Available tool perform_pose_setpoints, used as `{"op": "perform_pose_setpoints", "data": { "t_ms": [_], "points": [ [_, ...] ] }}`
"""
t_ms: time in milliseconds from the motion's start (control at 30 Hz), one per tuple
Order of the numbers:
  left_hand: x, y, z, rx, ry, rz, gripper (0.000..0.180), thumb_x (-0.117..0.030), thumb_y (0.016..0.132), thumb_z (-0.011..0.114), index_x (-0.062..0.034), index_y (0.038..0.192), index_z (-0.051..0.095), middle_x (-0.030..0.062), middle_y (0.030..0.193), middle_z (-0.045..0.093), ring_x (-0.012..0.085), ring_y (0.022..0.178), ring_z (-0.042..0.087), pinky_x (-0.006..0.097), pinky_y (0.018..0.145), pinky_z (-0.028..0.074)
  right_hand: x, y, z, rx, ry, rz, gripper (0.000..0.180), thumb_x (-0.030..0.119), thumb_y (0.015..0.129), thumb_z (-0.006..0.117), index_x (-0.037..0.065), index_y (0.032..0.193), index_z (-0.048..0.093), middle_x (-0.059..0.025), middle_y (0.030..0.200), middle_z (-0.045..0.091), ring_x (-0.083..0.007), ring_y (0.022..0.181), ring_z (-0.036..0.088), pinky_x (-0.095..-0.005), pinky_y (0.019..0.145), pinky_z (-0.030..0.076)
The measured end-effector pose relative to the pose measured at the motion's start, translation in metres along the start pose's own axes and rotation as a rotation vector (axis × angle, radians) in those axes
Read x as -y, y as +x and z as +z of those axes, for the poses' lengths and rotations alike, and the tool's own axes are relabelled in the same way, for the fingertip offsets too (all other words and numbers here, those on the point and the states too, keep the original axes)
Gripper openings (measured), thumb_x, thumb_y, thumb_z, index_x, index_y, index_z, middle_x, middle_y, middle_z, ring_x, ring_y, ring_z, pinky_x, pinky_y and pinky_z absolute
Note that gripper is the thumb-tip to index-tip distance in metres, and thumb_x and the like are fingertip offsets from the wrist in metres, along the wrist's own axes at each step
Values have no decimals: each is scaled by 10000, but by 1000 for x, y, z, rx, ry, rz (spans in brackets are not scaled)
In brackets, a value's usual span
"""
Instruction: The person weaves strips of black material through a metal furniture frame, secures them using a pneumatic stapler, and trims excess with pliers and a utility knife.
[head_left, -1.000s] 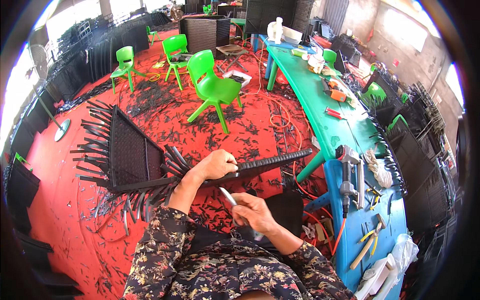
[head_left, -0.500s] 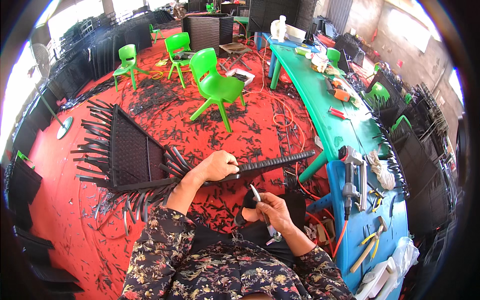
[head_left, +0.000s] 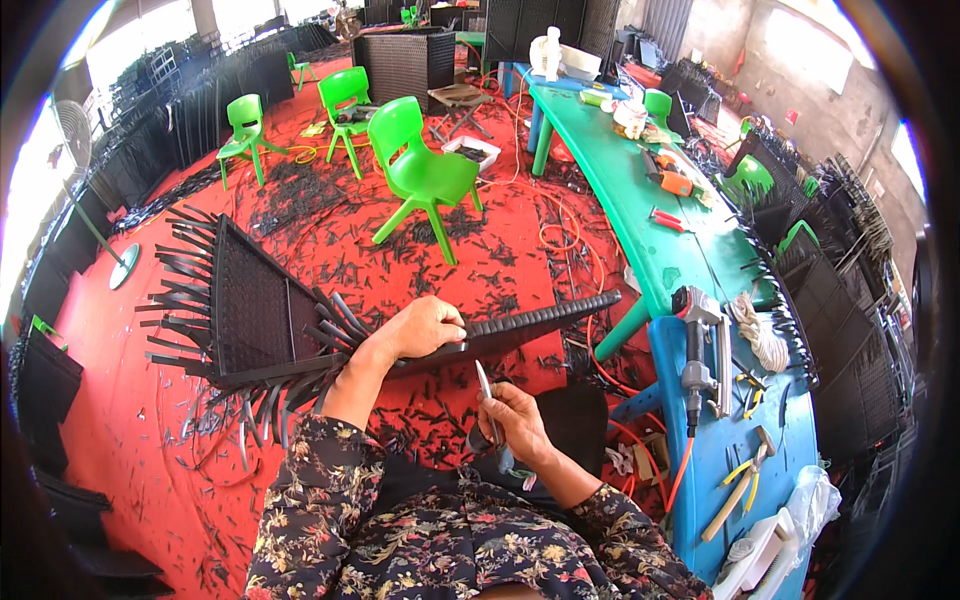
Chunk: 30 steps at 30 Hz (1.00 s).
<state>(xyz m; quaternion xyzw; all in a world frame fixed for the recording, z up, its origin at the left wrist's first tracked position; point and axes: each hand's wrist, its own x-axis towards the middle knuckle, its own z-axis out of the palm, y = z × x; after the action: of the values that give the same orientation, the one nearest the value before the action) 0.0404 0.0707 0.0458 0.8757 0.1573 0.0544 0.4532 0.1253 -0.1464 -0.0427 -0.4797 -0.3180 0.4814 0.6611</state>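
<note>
A black woven wicker panel (head_left: 253,310) lies across in front of me, with loose flat strips fanning out from its left and lower edges. Its tightly wrapped edge (head_left: 550,312) runs off to the right. My left hand (head_left: 428,328) is closed over that edge, fingers curled down on the weave, where a short strip end shows beneath them. Just below and to the right, my right hand (head_left: 515,418) is closed around a pointed knife-like blade (head_left: 484,380). Its tip points up, close to the panel but seemingly apart from it. The tool's lower end shows beneath the hand.
Black strip scraps litter the red floor covering (head_left: 330,270). A green chair (head_left: 425,165) stands ahead. The blue table (head_left: 740,440) at right bears an air-powered tool (head_left: 700,355), a hammer (head_left: 738,490), pliers and a rope bundle (head_left: 758,338). Beyond is a green table (head_left: 620,190).
My right hand has moved left with the blade, bringing the tip nearer the panel's edge and my left hand. The left hand keeps its grip; the whole view has shifted slightly.
</note>
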Motion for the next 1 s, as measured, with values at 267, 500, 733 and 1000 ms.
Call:
{"op": "perform_pose_setpoints", "data": {
  "t_ms": [267, 500, 733, 1000],
  "points": [
    [15, -4, -1, 14, -12, 82, 170, -69, 795, 641, 45, 921, 653, 34, 763, 657, 74, 714, 572, 257, 675, 476, -8, 7, 25, -66, 187, 150, 121, 148, 928, 545, 30, 905, 535, -59, 715, 560, -143, 545, 529, -268, 494, 445],
    [4, 1, 1, 34, -14, 9, 195, -46, 789, 619, 45, 957, 657, 23, 811, 675, 59, 731, 581, 235, 695, 477, -22, 23, 44, -139, 409, 59, 97, 143, 934, 535, 54, 896, 524, -39, 683, 564, -111, 507, 522, -221, 423, 388],
    [3, 4, 0, 42, -91, -18, 199, -58, 790, 611, 37, 955, 668, 40, 812, 675, 80, 742, 594, 248, 711, 481, -26, 33, 47, -192, 439, -48, 93, 121, 942, 534, 37, 904, 520, -39, 720, 556, -125, 555, 522, -250, 505, 436],
    [12, 3, 1, 48, -121, -33, 182, -56, 804, 618, 36, 951, 671, 24, 778, 658, 68, 714, 572, 243, 686, 469, 0, 52, 45, -301, 369, -337, 73, 98, 952, 513, 28, 948, 532, -29, 722, 523, -114, 581, 506, -249, 525, 430]
  ]
}}
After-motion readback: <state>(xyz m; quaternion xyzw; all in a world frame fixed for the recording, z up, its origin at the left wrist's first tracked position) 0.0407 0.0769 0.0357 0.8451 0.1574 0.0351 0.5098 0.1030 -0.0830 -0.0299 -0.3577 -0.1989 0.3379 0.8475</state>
